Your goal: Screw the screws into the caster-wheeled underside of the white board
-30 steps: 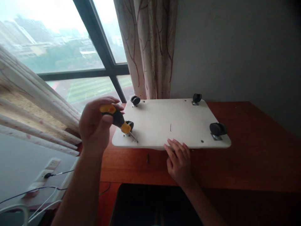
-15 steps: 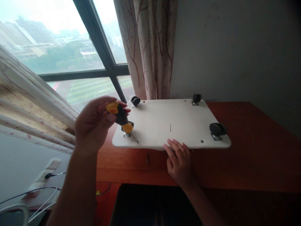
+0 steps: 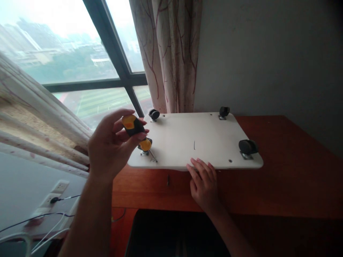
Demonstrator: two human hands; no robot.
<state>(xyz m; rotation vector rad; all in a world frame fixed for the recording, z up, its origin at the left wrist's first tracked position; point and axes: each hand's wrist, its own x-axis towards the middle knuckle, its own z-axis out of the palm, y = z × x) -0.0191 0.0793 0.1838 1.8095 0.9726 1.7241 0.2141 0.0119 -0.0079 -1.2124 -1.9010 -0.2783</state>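
My left hand (image 3: 112,146) grips the handle of a yellow and black screwdriver (image 3: 134,126). The shaft slants down to the right, its tip at the near left corner of a white board (image 3: 177,139), beside a black caster (image 3: 144,144) that the handle partly covers. My right hand (image 3: 204,182) lies with spread fingers on the board's near edge, holding nothing. Three more casters stand on the board: far left (image 3: 154,114), far right (image 3: 224,112) and near right (image 3: 248,146). Small dark marks show around the screwdriver tip.
The board lies on a reddish-brown table (image 3: 284,171), with a small dark screw-like piece (image 3: 168,180) in front of it. A black chair (image 3: 174,232) stands at the near edge. Curtains and a window are behind; sockets (image 3: 50,200) and cables are at the left.
My left hand has shifted slightly to the right and its thumb has moved further along the screwdriver handle. The screwdriver tip, the board and my right hand stay in place.
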